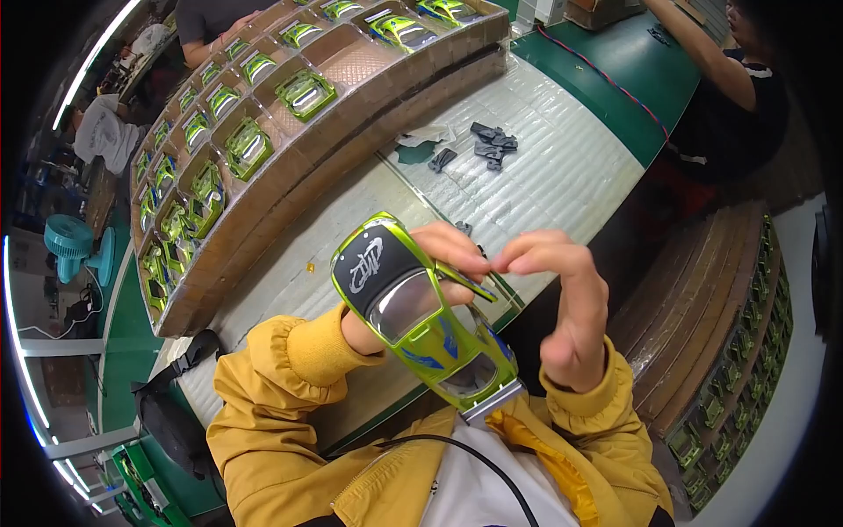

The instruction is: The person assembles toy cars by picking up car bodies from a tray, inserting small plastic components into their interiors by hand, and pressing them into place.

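Observation:
A glossy green toy car body shell [424, 338] with a black, white-marked end panel, clear windows and blue accents is tilted in front of my chest. My left hand [446, 248] grips it from behind, its fingers showing along the shell's right side. There a narrow green and blue side piece [470, 283] sticks outward. My right hand [566, 294] is bent, its thumb and finger tips drawn together beside my left fingertips. Whatever is between them, if anything, is too small to make out. A small dark part [463, 228] lies on the table just beyond my left fingers.
A divided cardboard tray [294, 189] of similar green shells curves along the left and far side. Several black plastic parts [493, 145] lie on the padded table. Stacked trays [680, 303] stand at right. A co-worker [733, 83] sits far right; another [206, 26] far left.

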The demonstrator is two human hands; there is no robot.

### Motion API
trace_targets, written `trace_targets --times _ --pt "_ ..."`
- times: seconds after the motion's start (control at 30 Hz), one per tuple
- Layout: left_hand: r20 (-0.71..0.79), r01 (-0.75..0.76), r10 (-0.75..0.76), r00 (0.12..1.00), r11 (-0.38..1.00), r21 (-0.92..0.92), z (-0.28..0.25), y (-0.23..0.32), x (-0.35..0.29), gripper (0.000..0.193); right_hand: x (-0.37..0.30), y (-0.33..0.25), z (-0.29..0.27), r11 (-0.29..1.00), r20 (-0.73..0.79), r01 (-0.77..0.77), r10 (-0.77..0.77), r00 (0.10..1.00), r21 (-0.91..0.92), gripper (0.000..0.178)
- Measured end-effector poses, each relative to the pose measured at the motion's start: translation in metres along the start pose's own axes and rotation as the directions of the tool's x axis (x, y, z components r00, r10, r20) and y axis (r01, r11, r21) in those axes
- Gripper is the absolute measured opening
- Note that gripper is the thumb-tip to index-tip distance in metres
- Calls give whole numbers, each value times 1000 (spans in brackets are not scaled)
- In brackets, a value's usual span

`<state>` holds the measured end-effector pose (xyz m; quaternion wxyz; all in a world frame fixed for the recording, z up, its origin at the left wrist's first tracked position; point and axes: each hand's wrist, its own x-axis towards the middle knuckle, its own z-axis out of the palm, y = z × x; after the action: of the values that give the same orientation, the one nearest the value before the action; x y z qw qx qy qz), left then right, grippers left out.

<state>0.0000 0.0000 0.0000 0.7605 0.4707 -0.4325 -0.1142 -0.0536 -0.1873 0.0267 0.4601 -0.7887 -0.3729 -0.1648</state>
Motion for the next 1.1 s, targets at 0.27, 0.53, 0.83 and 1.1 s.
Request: trace_targets --times 0.27,0.53,0.83,1.1 --pt "-278 431 -330 902 685 587 11 45 17 50 -1 -28 31 933 -193 -353 361 912 74 83" --pt "-282 414 -331 900 450 791 -66 8 52 28 -37 5 32 259 -108 -163 783 613 952 66" --pt "-267 365 -378 887 217 906 -82 -26 67 28 -37 15 36 277 -193 -34 747 636 960 71" --pt "-192 561 -547 815 827 21 -1 44 34 19 -23 33 56 893 -633 135 192 750 430 60"
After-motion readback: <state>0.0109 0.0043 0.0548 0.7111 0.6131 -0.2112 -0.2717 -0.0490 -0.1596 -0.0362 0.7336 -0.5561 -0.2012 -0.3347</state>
